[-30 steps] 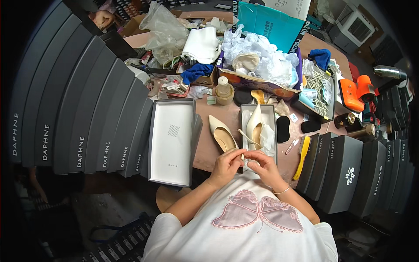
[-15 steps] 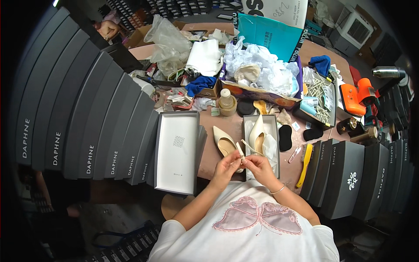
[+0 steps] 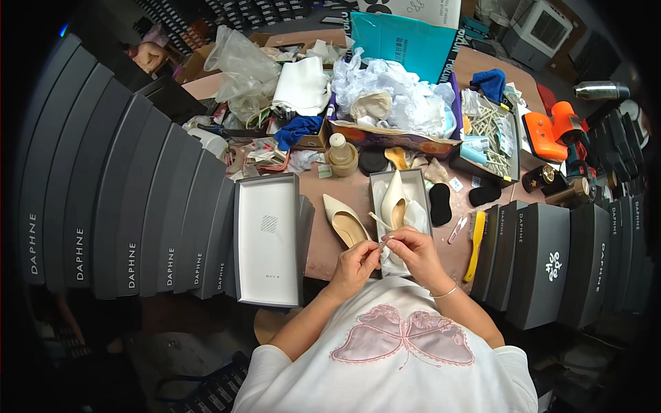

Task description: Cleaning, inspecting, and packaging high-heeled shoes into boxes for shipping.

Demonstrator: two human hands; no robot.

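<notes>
Grip-wise, I've got my left hand [image 3: 354,268] and right hand [image 3: 418,256] pinching a small pale piece [image 3: 383,246], mostly hidden. One cream pointed-toe pump [image 3: 342,217]'s on the bench [image 3: 317,251] just beyond, its mate [image 3: 393,196] in the open shoebox [image 3: 413,182].

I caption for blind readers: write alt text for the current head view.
A person's left hand and right hand pinch a thin pale strip near two cream pointed-toe pumps, one in an open shoebox. Dark-grey shoeboxes line both sides.
</notes>
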